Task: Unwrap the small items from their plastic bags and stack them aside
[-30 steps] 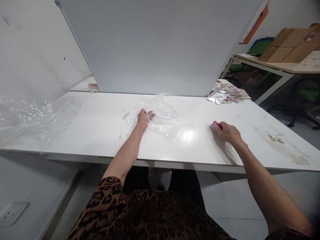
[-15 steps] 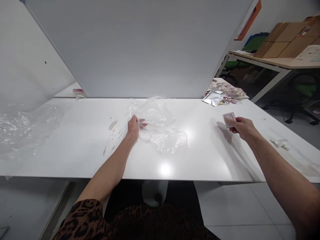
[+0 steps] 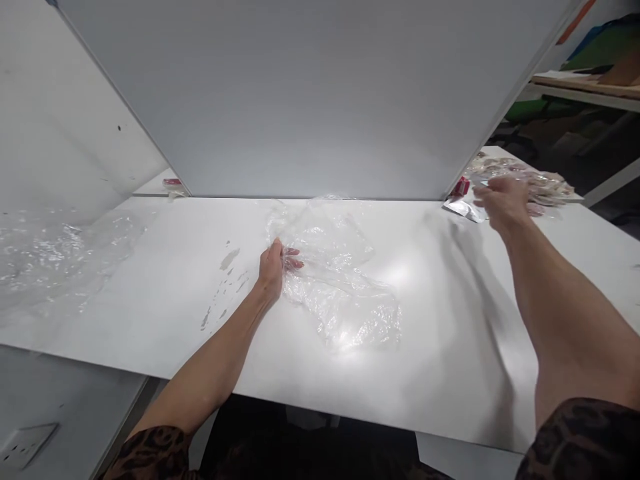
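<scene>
My left hand (image 3: 273,270) is closed around the gathered end of a crumpled clear plastic bag (image 3: 350,293), its fingertips showing through the film. The bag spreads to the right, flat on the white table. Over at the back right, my right hand (image 3: 505,200) reaches over a pile of small clear-wrapped packets (image 3: 550,183). Its fingers are blurred, so whether they hold anything is unclear. Just left of these fingers lie a silver foil packet (image 3: 465,209) and a small red packet (image 3: 461,187).
A large heap of clear plastic film (image 3: 60,260) covers the table's left end. A grey upright panel (image 3: 320,100) closes off the back. Another red-topped packet (image 3: 173,183) lies behind its left edge. A wall socket (image 3: 27,445) is low at left.
My right hand, with a small white packet in it before, has moved forward to the pile. The view has turned right. My left hand keeps its grip on the bag.
</scene>
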`<state>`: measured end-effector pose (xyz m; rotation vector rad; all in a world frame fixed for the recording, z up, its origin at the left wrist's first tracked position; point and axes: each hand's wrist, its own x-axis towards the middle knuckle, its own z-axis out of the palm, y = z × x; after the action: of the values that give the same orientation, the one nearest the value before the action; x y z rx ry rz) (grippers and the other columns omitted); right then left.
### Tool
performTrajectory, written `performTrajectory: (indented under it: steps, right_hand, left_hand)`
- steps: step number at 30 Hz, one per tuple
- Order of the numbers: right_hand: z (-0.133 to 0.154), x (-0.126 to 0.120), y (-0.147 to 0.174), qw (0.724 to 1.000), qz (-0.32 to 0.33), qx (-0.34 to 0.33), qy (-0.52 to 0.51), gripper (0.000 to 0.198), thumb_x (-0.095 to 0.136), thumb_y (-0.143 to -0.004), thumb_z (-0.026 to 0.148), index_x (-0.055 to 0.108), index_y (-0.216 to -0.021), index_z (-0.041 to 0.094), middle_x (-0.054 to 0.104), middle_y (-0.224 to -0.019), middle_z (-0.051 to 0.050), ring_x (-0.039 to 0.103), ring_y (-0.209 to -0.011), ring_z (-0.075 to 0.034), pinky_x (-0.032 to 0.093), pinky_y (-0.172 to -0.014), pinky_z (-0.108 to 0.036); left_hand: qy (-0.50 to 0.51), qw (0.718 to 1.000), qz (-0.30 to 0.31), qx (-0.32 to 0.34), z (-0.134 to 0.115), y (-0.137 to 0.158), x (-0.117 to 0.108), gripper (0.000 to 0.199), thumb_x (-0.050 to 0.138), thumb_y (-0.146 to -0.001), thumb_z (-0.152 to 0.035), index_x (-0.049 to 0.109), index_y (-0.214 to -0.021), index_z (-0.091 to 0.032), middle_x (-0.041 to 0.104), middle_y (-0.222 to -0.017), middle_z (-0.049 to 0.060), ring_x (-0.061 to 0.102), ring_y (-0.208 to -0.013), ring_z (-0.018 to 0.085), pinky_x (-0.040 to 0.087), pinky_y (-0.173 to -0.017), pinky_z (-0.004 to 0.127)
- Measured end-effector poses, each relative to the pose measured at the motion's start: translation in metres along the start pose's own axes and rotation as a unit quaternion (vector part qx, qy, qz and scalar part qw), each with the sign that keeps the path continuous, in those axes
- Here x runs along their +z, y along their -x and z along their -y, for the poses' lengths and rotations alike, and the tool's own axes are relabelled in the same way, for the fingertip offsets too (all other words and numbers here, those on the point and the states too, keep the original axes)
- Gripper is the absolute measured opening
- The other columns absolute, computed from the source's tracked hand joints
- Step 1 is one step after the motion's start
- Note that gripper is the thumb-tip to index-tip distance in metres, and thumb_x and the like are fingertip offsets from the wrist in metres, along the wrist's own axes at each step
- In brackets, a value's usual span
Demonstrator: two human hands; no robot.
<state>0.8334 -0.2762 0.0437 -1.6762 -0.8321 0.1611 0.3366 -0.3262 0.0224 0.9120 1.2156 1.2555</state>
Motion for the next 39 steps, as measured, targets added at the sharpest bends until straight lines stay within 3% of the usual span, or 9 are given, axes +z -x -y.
performTrajectory:
  steps: [3,8,12,15,20,26,31,36,39]
  right_hand:
    - [0.008,0.004,0.054,0.993,0.095,0.072,-0.004,0.016,0.068,-0.082,0.006,0.06,-0.095,0.012,0.056,-0.08,0.0,0.055,-0.068,-0.011,0.049,-0.066,-0.032]
    - [0.035,0.005,0.162,0.946,0.32,-0.019,0.046,0.044,0.072,-0.086,0.046,0.066,-0.118,0.017,0.068,-0.114,-0.013,0.064,-0.095,-0.024,0.057,-0.077,-0.038]
    - [0.066,0.018,0.235,0.881,0.45,-0.097,0.111,0.083,0.071,-0.083,0.061,0.045,-0.151,0.022,0.054,-0.144,-0.018,0.063,-0.111,-0.032,0.057,-0.089,-0.047]
    - [0.085,0.034,0.278,0.852,0.469,-0.179,0.149,0.086,0.075,-0.08,0.055,0.042,-0.153,0.023,0.051,-0.146,-0.018,0.053,-0.128,-0.036,0.049,-0.103,-0.052]
    - [0.102,0.052,0.32,0.869,0.445,-0.192,0.099,0.012,0.057,-0.089,0.027,0.066,-0.087,0.019,0.063,-0.095,-0.01,0.059,-0.088,-0.024,0.049,-0.085,-0.04]
    - [0.121,0.026,0.345,0.882,0.451,-0.105,-0.086,0.026,0.059,-0.091,0.043,0.067,-0.094,0.019,0.063,-0.079,-0.002,0.056,-0.073,-0.016,0.047,-0.071,-0.031]
    - [0.14,0.003,0.368,0.869,0.433,-0.078,-0.225,0.042,0.075,-0.084,0.049,0.068,-0.117,0.024,0.069,-0.114,-0.006,0.061,-0.098,-0.019,0.05,-0.086,-0.033]
    - [0.134,-0.015,0.385,0.914,0.36,-0.103,-0.158,0.048,0.076,-0.082,0.054,0.066,-0.119,0.024,0.066,-0.125,-0.01,0.062,-0.107,-0.023,0.051,-0.092,-0.039]
    - [0.118,-0.029,0.395,0.927,0.349,-0.1,-0.091,0.049,0.074,-0.083,0.056,0.066,-0.121,0.026,0.066,-0.128,-0.01,0.063,-0.109,-0.025,0.052,-0.092,-0.041]
  left_hand:
    - [0.008,1.0,0.004,0.007,0.001,-0.001,0.0,0.037,0.047,-0.098,-0.042,0.05,-0.069,-0.019,0.073,-0.078,0.008,0.065,-0.048,0.015,0.054,-0.064,0.033]
    - [0.012,0.999,0.011,0.034,0.005,-0.003,-0.001,0.019,0.06,-0.092,-0.04,0.052,-0.095,-0.023,0.071,-0.079,0.001,0.064,-0.047,0.014,0.054,-0.06,0.03]
    - [-0.022,0.993,0.077,0.09,0.008,0.003,-0.003,0.052,0.072,-0.082,-0.031,0.052,-0.13,-0.034,0.07,-0.092,-0.003,0.058,-0.046,0.009,0.055,-0.057,0.026]
    - [-0.093,0.97,0.169,0.145,0.008,0.013,-0.005,0.047,0.078,-0.076,-0.034,0.066,-0.121,-0.032,0.07,-0.113,0.004,0.067,-0.07,0.013,0.058,-0.066,0.027]
    - [-0.367,0.845,0.307,0.24,0.0,0.035,-0.013,0.058,0.069,-0.082,-0.06,0.07,-0.126,-0.023,0.057,-0.14,0.013,0.054,-0.133,0.033,0.041,-0.117,0.05]
    - [-0.434,0.778,0.345,0.296,-0.002,0.072,-0.022,0.058,0.066,-0.084,-0.064,0.066,-0.123,-0.022,0.043,-0.158,0.015,0.05,-0.138,0.036,0.037,-0.116,0.055]
    - [-0.351,0.839,0.271,0.315,0.002,0.096,-0.045,0.034,0.046,-0.098,-0.053,0.057,-0.091,-0.021,0.063,-0.08,0.001,0.06,-0.073,0.017,0.049,-0.072,0.031]
    - [-0.276,0.884,0.082,0.368,-0.027,0.091,-0.1,0.034,0.057,-0.093,-0.037,0.048,-0.122,-0.024,0.062,-0.082,-0.004,0.056,-0.058,0.01,0.046,-0.06,0.023]
    - [-0.244,0.855,-0.052,0.455,-0.064,0.068,-0.15,0.031,0.056,-0.096,-0.039,0.049,-0.123,-0.025,0.065,-0.096,0.0,0.061,-0.062,0.008,0.05,-0.063,0.022]
